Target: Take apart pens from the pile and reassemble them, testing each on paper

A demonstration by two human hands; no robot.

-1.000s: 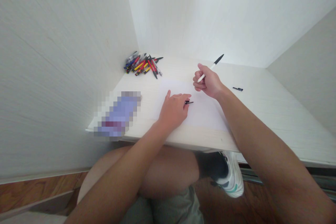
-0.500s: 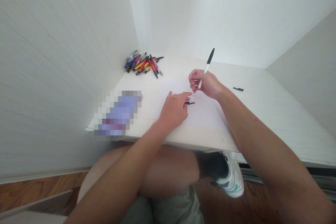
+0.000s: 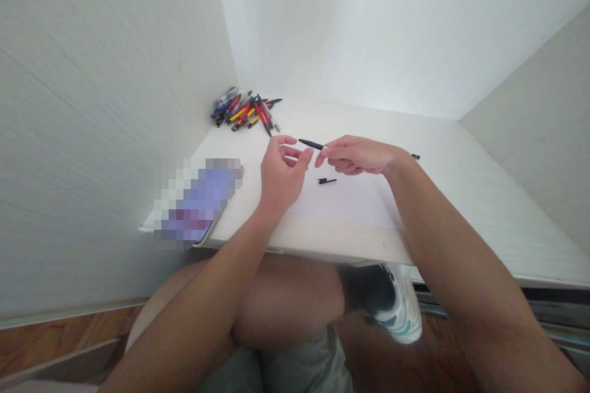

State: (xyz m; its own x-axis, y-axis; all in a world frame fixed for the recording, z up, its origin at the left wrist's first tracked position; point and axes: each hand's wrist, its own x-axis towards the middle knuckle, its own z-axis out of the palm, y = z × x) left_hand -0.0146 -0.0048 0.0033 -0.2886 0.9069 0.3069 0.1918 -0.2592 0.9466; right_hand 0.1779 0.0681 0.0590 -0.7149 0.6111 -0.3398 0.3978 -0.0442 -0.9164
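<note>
Two bare hands at work over a white table, both above a sheet of paper. We note the right hand pinching a pen between thumb and forefinger; its dark tapered end points left, the rest hidden by the fingers. The left hand faces it with fingers bent and loosely parted. We see nothing gripped there; the thumb tip lies close by the pen, and whether it touches we cannot tell.

Progress, as far as we can judge: one pen is up and in hand, between the two palms. A small black clip lies loose on the paper, just nearer to us than the pen and apart from both hands. Another black piece lies farther right, partly hidden behind the right wrist. Neither is joined to the part of the pen that we can see, so we count both as unattached.

At far left we record a heap of pens, red, yellow, blue and clear, jumbled and not in either hand's grasp. Nearer, at left, a phone lies with its screen blurred out.
</note>
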